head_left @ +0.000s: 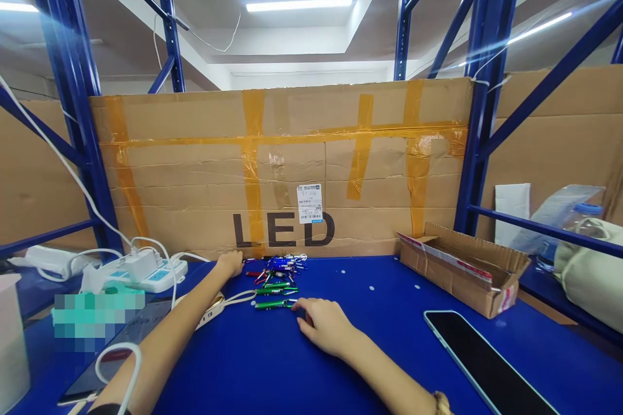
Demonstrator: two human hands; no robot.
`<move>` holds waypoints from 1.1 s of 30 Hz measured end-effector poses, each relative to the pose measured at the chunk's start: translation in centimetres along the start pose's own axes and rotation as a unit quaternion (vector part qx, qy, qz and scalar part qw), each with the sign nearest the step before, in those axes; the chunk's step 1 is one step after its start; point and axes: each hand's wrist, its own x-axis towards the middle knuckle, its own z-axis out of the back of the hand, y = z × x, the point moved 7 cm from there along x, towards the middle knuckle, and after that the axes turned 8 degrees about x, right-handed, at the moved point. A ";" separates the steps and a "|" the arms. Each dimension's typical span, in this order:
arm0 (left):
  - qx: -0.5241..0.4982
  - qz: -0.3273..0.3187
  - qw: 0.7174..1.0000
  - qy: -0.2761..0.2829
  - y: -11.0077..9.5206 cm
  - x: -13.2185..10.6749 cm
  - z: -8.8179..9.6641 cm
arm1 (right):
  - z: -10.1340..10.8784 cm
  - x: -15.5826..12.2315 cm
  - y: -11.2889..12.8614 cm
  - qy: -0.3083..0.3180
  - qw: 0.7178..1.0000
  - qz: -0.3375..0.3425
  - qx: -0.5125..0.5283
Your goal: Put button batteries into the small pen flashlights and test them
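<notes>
Small slim metallic pieces with clips lie in a loose group on the blue table. Nearest me is a green piece (273, 305), with another green piece (276, 290) behind it. Farther back are a red piece (254, 274) and a pile of blue pieces (287, 262). My right hand (324, 325) rests with its index finger stretched to the right end of the nearest green piece, the other fingers loosely bent. At the pile's left, close to the cardboard, my left hand (230, 264) has its fingers bunched; what they hold, if anything, is hidden.
A cardboard wall (195, 175) closes the back. On the right are an open cardboard box (462, 269) and a phone (481, 363). At the left stand a power strip (150, 275), white cables and a dark tablet (107, 363) beneath my forearm. Blue rack posts (479, 110) flank the table.
</notes>
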 end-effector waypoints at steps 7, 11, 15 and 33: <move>0.001 -0.008 1.000 -0.026 -1.1 -1.9 0.8 | -0.1 0.1 -0.1 -0.003 1.000 0.005 0.009; -0.001 -0.046 0.996 -0.079 -3.5 -2.9 3.7 | -0.3 0.4 -0.6 0.006 0.999 -0.013 0.033; 0.006 -0.142 0.976 -0.167 -8.7 -4.9 5.9 | -0.3 0.7 -1.2 0.007 0.998 -0.028 0.060; -0.197 -0.038 0.937 -0.286 -7.6 -10.8 5.3 | -0.9 1.2 -2.3 -0.006 0.994 -0.029 0.102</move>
